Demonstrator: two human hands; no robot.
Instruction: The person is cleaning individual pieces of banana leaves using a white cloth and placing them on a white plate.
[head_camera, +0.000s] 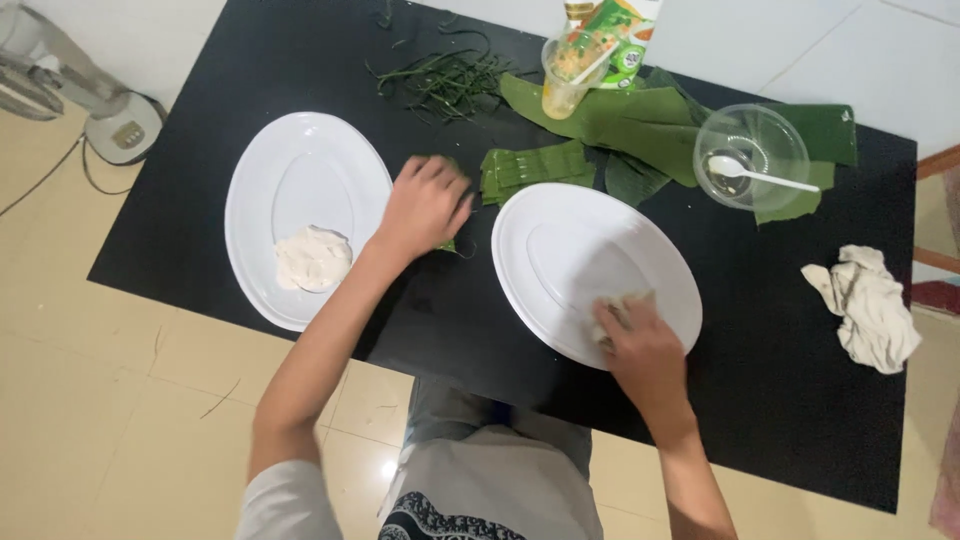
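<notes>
So the right hand (645, 345) is bunched around a small pale cloth (620, 312), pressing it onto the near side of the right white plate (560, 230). That plate looks bare otherwise, so I'd say the wiping is underway rather than finished, though I can't tell how clean it really is.

The left hand (425, 205) lies palm down with fingers loosely curled over a small folded piece of green leaf (447, 243) on the black desk (780, 400), right between the two plates. Can't tell if it's actually gripping the leaf or just resting on it.

The left white plate (290, 150) already has a lump of white dough (312, 258) sitting on its near part. Just beyond the right plate there's a stack of folded leaf pieces (530, 168), bigger leaves (620, 125) behind that, and a pile of thin green strips (445, 80). None of the dough looks wrapped so far. Also around: a clear bowl with a white spoon (752, 172), a plastic cup (562, 88), and a crumpled rag (872, 305) off to the right.
</notes>
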